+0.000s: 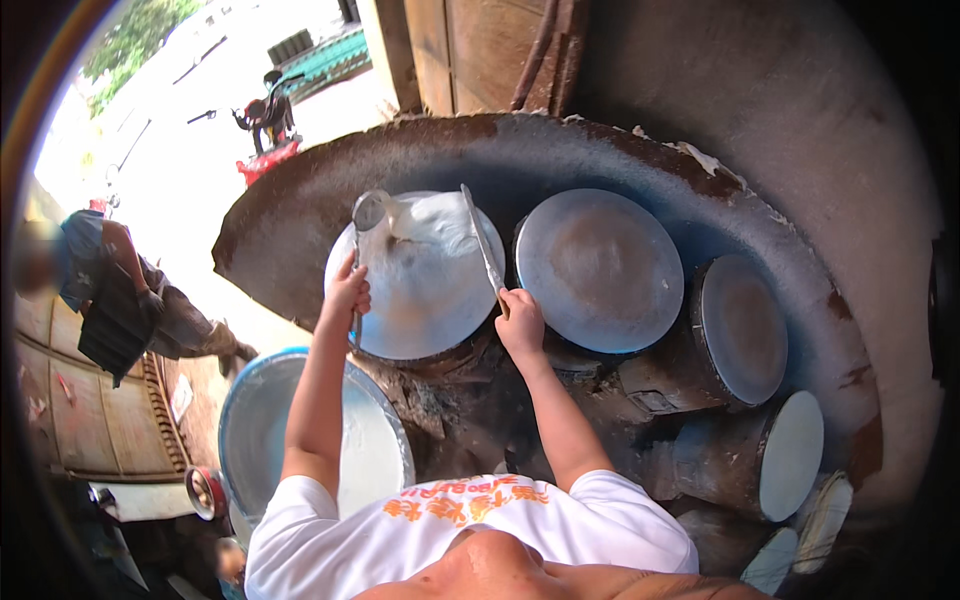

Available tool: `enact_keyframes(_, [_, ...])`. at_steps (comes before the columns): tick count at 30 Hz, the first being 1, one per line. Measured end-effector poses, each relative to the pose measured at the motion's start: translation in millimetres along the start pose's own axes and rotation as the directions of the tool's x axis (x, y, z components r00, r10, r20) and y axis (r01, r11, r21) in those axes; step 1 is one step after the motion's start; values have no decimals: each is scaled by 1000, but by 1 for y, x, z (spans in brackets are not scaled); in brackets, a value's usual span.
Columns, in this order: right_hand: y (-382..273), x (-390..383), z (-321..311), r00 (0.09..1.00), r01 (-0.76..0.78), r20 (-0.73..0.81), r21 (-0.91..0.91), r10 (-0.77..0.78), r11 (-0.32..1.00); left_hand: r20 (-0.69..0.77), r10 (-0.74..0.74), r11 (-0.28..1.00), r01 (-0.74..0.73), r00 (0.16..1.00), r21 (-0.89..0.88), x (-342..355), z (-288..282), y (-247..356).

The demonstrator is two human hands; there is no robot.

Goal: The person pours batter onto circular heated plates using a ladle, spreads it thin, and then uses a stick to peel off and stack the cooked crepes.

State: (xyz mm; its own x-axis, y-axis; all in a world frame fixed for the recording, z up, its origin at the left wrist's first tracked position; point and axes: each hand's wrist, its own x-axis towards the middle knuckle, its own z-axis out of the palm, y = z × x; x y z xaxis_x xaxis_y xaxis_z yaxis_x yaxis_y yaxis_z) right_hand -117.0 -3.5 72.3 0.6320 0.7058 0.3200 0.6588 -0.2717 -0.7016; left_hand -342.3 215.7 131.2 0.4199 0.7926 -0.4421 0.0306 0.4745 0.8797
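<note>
- White T-shirt (pixel 600 535) on the person I'm watching: large orange characters (pixel 462 511) across the chest.
- Same shirt: smaller reddish lettering (pixel 440 488) in one line, alongside the big print.

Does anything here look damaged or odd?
Yes: the curved wall behind the round plates has a ragged, uneven rim, with pale flakes at upper right, so it looks chipped or crusted. White paste also lies patchily on the left plate.

A smooth metal finish is shown by the paste-coated round plate (pixel 420 315), a glossy one by the white paste (pixel 440 222); the curved rim (pixel 650 152) is roughened, matt.
</note>
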Motion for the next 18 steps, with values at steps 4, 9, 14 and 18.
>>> enact_keyframes(4, [-29,15,33,995,85,48,71,-88,994,615,-134,384,612,777,-691,-3,-27,-15])
enact_keyframes(9, [-7,27,-4,986,163,10,50,-163,985,704,189,124,694,685,-709,-64,-10,-3])
enact_keyframes(14, [11,57,11,989,120,65,136,-130,983,630,294,143,619,719,-773,-79,10,0])
enact_keyframes(18, [2,99,44,946,233,213,74,-243,970,537,395,162,518,746,-840,-94,34,0])
